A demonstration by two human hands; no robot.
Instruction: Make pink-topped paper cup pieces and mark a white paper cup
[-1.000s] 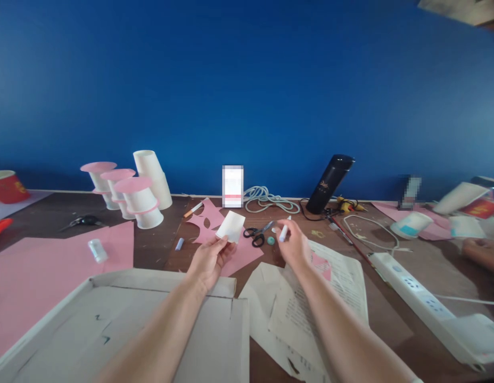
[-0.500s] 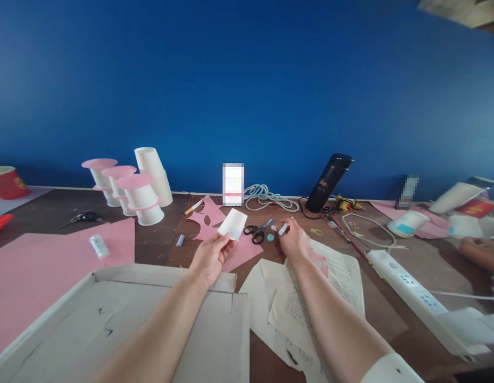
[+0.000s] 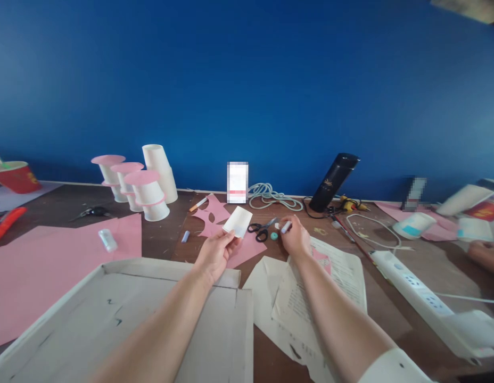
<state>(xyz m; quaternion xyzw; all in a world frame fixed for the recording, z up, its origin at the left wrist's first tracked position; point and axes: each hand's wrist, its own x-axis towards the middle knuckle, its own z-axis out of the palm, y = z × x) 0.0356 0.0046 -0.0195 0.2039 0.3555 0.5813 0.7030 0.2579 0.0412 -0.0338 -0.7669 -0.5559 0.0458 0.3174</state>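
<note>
My left hand (image 3: 215,252) pinches a small white card (image 3: 238,222) between thumb and fingers, tilted above pink paper scraps (image 3: 247,249). My right hand (image 3: 297,236) is closed round a short lavender-and-white stick (image 3: 286,227); most of it is hidden, so its exact kind does not show. Between the hands lie black-handled scissors (image 3: 260,231), and a small green ring (image 3: 274,236) is close to my right fingers. A short lavender piece (image 3: 185,236) rests left of the cut pink paper. Printed sheets (image 3: 303,298) lie beneath my right forearm.
A white box lid (image 3: 159,314) stands under my left forearm. Pink-topped paper cups (image 3: 147,194) are stacked at back left. A black flask (image 3: 332,183) leans near the wall. A white power strip (image 3: 414,287) and another person's hand (image 3: 486,255) are at right.
The whole view has shifted slightly, so things appear a little further right. Both hands keep hold of the same things; the card and the stick have hardly moved relative to the table.
</note>
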